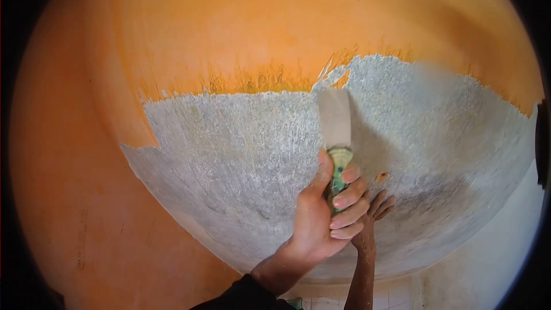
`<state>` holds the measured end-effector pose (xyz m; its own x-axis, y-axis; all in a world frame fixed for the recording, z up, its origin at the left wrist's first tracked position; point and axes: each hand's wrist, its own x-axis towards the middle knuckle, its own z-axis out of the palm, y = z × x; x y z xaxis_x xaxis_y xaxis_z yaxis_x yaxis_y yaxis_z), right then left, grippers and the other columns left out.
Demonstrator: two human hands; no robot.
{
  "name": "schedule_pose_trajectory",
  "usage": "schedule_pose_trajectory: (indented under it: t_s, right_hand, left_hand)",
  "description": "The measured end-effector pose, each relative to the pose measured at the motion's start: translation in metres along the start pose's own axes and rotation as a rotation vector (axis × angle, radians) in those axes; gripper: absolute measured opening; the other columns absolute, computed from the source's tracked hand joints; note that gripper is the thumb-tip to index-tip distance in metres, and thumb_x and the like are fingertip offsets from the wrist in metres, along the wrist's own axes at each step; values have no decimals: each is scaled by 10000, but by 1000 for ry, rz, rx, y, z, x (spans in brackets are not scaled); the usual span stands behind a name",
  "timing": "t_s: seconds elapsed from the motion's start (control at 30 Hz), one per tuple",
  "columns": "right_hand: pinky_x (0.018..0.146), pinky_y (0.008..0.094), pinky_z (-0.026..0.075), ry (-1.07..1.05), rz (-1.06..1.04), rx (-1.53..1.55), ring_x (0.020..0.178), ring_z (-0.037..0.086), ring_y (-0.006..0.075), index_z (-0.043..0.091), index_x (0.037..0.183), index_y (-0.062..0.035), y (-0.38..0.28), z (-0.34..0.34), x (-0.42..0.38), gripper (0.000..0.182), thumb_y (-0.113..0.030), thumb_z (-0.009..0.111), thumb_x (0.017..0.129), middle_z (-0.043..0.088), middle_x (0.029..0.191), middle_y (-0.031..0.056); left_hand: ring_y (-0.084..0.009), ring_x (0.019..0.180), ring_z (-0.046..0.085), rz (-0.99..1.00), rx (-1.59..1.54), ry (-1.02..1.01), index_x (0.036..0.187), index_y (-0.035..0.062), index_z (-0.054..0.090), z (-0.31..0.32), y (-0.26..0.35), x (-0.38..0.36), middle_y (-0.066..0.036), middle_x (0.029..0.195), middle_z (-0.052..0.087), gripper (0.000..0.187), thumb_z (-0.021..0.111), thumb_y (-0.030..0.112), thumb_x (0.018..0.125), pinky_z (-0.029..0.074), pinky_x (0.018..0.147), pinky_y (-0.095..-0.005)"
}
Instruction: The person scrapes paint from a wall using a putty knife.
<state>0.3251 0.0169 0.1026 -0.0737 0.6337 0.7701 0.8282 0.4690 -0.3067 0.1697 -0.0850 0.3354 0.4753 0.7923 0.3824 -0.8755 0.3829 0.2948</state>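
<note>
My left hand [330, 212], in a black sleeve, is closed around the green handle of a paint scraper [334, 119]. The thumb presses along the handle. The blade points up, its tip at the ragged edge between the orange paint [241, 28] and the bare grey wall [229, 143]. Loose strips of paint curl at that edge, beside the blade tip. Lower down and partly hidden behind the left hand is my right hand [379, 205], on a bare forearm. Its visible fingers are spread near the grey wall and hold nothing that shows.
A plain orange wall [69, 189] stands on the left, a pale wall [493, 258] at lower right. A dark object [541, 143] sits at the right edge. Light tiles [396, 298] show at the bottom, and a small orange mark [381, 177] lies on the grey surface.
</note>
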Motion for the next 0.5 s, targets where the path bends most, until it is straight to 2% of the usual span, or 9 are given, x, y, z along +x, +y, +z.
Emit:
schedule_pose_trajectory:
  t_s: [0.1,0.2,0.33,0.43,0.5]
  right_hand:
    - [1058,681,-173,-31,21,3,1403,-216,540,187,1555,-173,-2,-2,0,687,-446,474,994,-119,1595,251]
    - [1059,679,-174,-2,14,-17,1404,-217,538,193,1555,-172,1,1,5,685,-444,475,994,-117,1594,253]
    - [1061,675,-175,-40,32,-45,1406,-217,534,195,1555,-174,2,4,1,689,-444,483,991,-117,1595,250]
    - [1060,676,-176,-43,36,0,1405,-216,536,194,1555,-173,0,-5,6,698,-439,497,985,-122,1595,248]
    - [1058,679,-176,-42,34,9,1405,-213,538,193,1556,-173,-3,-3,0,704,-433,507,982,-124,1595,247]
  left_hand:
    - [-53,437,290,20,-16,40,904,147,478,-10,-3,0,55,670,387,464,314,566,1018,209,345,-198]
    - [-56,438,288,-27,-28,-47,907,143,483,-9,4,-1,53,672,386,470,314,567,1017,214,344,-200]
    - [-53,432,292,50,21,4,910,141,495,0,-1,8,51,668,393,467,309,555,1022,222,341,-199]
    - [-54,430,293,-32,-39,-39,908,141,496,-8,0,-8,48,669,393,466,306,551,1025,221,341,-197]
    - [-56,430,294,13,-5,1,909,141,493,0,4,-1,44,670,392,469,301,553,1025,216,340,-195]
